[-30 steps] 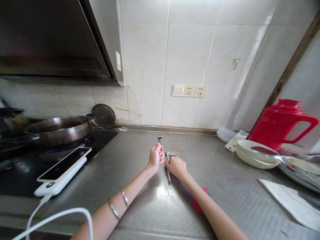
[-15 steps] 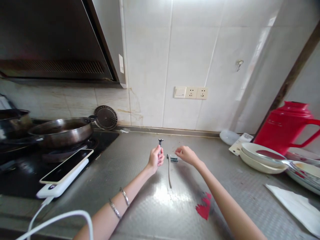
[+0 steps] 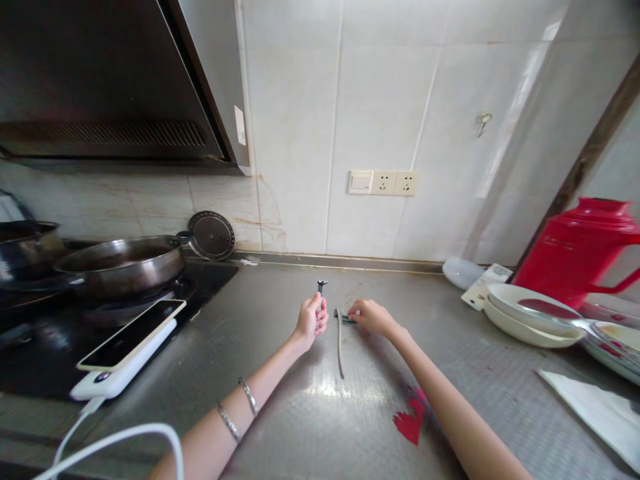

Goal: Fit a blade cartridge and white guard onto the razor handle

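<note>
Two silver-coloured, shiny, metallic-looking bangles are worn on the left forearm: a narrow curved band nearer the wrist and a second curved band nearer the elbow, apart from each other. Light and dark patches run along both (any engraving is too small to make out). The left hand, right hand and right forearm are bare.

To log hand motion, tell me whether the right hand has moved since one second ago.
Yes: the right hand shifted right and slightly nearer the wall sockets.
</note>
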The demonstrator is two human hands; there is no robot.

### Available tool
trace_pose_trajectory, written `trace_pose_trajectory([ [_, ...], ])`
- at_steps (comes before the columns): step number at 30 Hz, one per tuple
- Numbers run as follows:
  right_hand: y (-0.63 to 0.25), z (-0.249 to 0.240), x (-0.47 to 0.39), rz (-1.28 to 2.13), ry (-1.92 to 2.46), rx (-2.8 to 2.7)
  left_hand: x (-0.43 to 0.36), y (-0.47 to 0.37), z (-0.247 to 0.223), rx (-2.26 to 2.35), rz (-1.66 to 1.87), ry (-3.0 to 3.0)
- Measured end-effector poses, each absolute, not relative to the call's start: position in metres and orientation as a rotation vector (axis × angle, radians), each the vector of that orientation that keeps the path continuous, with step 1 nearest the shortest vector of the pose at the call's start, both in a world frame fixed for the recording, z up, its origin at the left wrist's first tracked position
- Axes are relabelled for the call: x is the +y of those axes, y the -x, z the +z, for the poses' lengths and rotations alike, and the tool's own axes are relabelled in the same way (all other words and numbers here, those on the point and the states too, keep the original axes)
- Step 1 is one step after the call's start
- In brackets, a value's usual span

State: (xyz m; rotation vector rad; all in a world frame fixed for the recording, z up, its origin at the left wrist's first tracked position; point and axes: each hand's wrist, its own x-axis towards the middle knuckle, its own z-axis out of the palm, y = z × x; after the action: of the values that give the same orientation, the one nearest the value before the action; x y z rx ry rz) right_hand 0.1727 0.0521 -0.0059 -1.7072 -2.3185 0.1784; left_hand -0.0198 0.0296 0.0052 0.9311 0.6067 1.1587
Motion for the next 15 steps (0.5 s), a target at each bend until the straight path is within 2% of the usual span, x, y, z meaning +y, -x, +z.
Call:
trace_pose_trajectory([
  [15, -0.1688, -0.0047, 0.0436, 0.062, 1.694, -2.315, 0.0291, 0.0195, 0.0042, 0.607, 1.16, -0.947],
])
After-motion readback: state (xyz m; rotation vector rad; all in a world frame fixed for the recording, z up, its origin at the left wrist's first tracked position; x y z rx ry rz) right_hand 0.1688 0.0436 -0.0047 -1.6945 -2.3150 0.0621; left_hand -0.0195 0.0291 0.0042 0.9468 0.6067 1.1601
